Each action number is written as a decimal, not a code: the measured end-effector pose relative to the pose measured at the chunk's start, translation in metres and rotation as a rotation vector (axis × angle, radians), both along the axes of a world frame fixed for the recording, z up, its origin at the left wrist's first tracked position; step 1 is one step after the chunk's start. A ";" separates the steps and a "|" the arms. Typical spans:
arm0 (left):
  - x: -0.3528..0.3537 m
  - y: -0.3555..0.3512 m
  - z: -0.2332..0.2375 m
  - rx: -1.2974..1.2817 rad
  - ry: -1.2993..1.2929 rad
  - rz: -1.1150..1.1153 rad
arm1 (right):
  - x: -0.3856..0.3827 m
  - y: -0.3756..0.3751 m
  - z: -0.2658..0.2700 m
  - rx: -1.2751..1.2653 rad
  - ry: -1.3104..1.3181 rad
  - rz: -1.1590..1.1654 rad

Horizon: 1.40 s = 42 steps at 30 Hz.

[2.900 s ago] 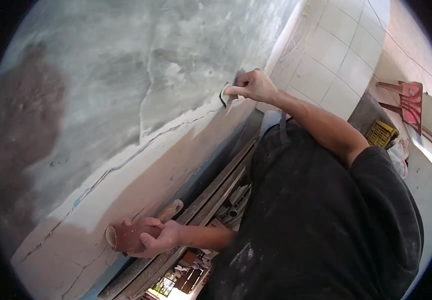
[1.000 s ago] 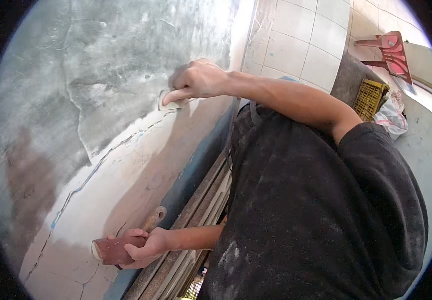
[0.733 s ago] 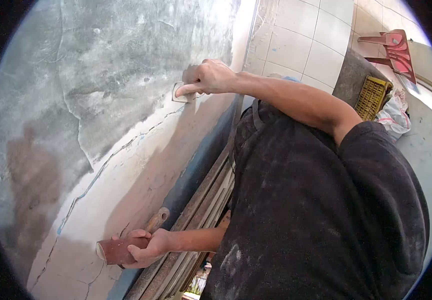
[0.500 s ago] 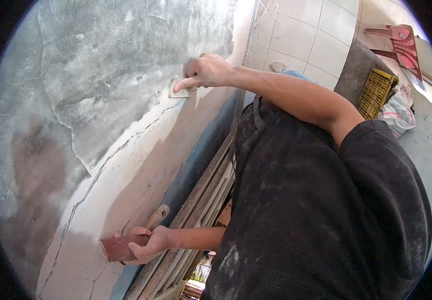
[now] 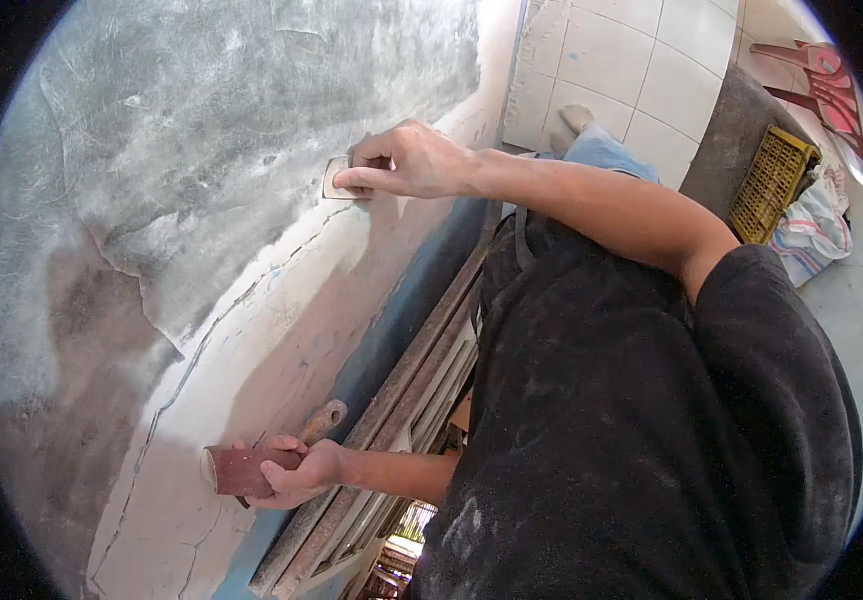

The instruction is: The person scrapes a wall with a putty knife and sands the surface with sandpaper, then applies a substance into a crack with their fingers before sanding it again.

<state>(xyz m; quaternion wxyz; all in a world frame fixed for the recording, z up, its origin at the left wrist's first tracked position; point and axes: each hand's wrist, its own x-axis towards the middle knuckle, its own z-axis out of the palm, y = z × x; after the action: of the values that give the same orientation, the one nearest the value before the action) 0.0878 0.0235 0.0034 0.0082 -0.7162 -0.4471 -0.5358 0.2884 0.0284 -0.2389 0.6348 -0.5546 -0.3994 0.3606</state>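
My right hand (image 5: 410, 163) is closed, with thumb and fingers pressing a small, pale, square pad (image 5: 334, 188) flat on the wall (image 5: 202, 120). The pad sits at the upper end of a long crack (image 5: 217, 325) in a whitish patched band. Lower down, my left hand (image 5: 302, 475) is wrapped round a curled reddish-brown sheet (image 5: 242, 470) that looks like sandpaper. A tool's wooden handle (image 5: 324, 418) with a hole in its end sticks out beside the same hand; its working end is hidden.
Long wooden boards (image 5: 392, 425) lean along the wall's base, close to my left forearm. A yellow plastic crate (image 5: 772, 185), a white sack (image 5: 814, 232) and a red plastic chair (image 5: 827, 85) are at the right. Pale floor tiles (image 5: 642, 60) lie by my foot.
The right hand and the pale pad have slid a little to the left and up along the wall. The left hand, still gripping the sheet, appears slightly higher as the view has shifted.
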 end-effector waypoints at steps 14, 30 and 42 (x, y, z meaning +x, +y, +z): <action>-0.028 -0.003 -0.008 -0.126 -0.050 -0.064 | -0.014 -0.011 0.014 0.222 -0.378 -0.219; -0.058 0.001 -0.006 0.078 -0.269 -0.087 | -0.070 0.007 0.123 0.838 -0.408 -0.396; -0.059 -0.002 -0.009 0.069 -0.191 -0.220 | -0.096 -0.001 0.146 0.638 -0.731 -0.636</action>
<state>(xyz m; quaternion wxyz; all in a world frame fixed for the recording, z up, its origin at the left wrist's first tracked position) 0.0286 0.0218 -0.0057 -0.0686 -0.7058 -0.3461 -0.6144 0.1929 0.0272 -0.0930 0.6686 -0.5172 -0.4951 -0.2008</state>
